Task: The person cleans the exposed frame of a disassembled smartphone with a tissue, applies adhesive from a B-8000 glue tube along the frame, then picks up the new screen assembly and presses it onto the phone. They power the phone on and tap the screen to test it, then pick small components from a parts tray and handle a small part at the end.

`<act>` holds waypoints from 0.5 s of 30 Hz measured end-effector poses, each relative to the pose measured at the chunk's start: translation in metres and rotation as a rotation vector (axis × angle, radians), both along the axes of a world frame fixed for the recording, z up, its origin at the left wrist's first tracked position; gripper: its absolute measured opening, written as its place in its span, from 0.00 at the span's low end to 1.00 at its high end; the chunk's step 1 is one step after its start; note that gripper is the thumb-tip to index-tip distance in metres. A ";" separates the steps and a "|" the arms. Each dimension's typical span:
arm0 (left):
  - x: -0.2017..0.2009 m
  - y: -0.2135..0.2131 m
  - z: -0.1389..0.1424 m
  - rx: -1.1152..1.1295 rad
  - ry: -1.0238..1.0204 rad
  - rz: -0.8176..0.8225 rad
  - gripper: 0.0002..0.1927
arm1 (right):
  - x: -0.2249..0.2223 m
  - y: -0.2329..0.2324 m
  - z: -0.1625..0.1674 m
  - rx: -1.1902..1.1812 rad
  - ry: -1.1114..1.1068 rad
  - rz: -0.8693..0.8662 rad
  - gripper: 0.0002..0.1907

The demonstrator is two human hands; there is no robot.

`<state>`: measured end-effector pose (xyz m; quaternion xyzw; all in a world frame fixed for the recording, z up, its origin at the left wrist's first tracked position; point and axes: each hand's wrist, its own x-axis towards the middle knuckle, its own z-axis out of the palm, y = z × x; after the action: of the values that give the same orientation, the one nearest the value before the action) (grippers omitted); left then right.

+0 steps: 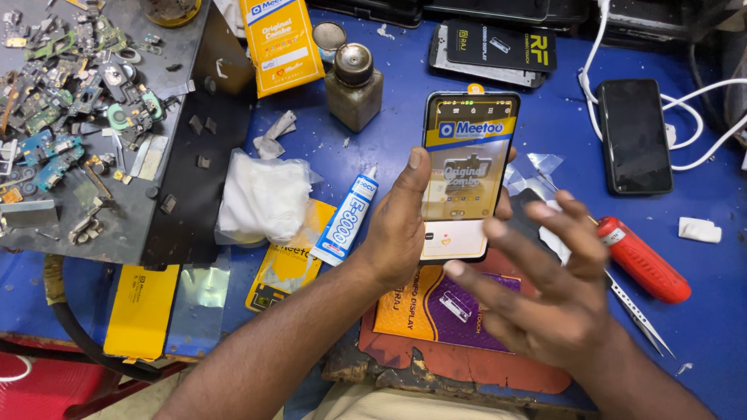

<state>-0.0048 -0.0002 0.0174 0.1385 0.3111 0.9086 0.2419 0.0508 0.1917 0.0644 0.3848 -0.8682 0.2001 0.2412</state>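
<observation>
Blue workbench (405, 124) fills the view, cluttered with repair supplies. Far to the left of both hands sits a dark grey tray (167, 155) heaped with small circuit boards and loose parts. Below the hands lies a worn reddish mat (467, 365) with an orange and purple packet (424, 311) on it.

Left hand (401, 225) grips a smartphone (468, 171) upright by its lower part, thumb pressed along the left edge, fingers wrapped behind; the screen is lit and covered by a printed protective film. Right hand (545, 288) hovers just right of and below the phone, open with fingers spread, holding nothing.

Just left of the left hand lies a crumpled white cloth (261, 198), and between them a white glue tube (346, 218) with a blue label. Above it stands a small brown bottle (354, 85). Right of the right hand lie a red-handled screwdriver (642, 260) and metal tweezers (638, 311); farther up, a dark phone (634, 136) rests face up beside white cables (700, 117).
</observation>
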 end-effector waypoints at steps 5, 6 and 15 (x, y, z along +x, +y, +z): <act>-0.001 -0.001 0.003 -0.025 -0.067 -0.005 0.45 | -0.002 0.006 -0.002 -0.029 -0.014 -0.065 0.19; -0.001 -0.001 0.004 -0.042 -0.090 -0.007 0.45 | -0.002 0.007 -0.002 -0.028 -0.020 -0.072 0.19; -0.002 -0.003 0.004 0.052 -0.056 -0.021 0.45 | -0.005 0.009 0.000 -0.061 -0.047 -0.053 0.22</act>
<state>-0.0070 -0.0029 0.0215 0.1223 0.2791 0.9173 0.2562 0.0460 0.2003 0.0642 0.3495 -0.8769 0.2291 0.2376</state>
